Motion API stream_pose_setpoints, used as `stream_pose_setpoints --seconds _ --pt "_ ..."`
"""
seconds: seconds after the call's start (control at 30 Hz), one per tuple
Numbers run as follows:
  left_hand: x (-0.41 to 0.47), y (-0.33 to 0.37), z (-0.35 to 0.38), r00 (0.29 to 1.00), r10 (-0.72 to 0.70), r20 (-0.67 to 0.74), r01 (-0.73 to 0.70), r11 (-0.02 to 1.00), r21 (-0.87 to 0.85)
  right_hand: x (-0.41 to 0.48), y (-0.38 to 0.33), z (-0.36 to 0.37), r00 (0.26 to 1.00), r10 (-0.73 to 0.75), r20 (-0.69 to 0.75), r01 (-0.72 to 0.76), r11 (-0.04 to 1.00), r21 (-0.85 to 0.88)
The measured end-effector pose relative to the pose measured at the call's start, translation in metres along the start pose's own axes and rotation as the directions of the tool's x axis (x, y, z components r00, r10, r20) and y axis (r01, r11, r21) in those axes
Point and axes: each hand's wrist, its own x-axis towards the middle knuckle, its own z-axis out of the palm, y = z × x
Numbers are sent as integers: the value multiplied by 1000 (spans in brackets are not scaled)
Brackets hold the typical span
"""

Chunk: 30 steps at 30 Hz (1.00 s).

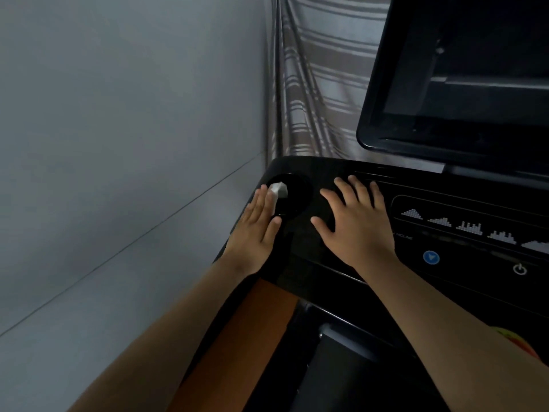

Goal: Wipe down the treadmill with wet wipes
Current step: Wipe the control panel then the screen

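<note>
Left hand (258, 226) flat, straight fingers pressing the white wet wipe (279, 190) onto the cup holder (294, 203) rim (left corner of treadmill console (326, 257)). Right hand (358, 224) open, fingers spread, resting on console.

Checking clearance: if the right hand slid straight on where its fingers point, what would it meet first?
Probably the grooved strip at the console rear, just ahead of the right hand; the screen beyond seems raised, though depth is unclear.
</note>
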Motion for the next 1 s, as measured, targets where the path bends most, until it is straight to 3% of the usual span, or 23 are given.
stream_pose_setpoints --seconds 0.27,0.57,0.73,1.0 --pt "77 15 -1 994 -106 38 108 992 -68 0 0 -3 1000 5 14 -5 1000 9" --pt "58 32 2 965 232 126 -244 965 95 1 -1 -2 1000 4 -6 -4 999 33" --pt "16 27 4 943 295 156 -323 923 211 1 -1 -3 1000 0 -20 1 999 46" --pt "-24 -9 -3 985 150 88 -165 968 191 0 2 -4 1000 -3 15 3 998 61"
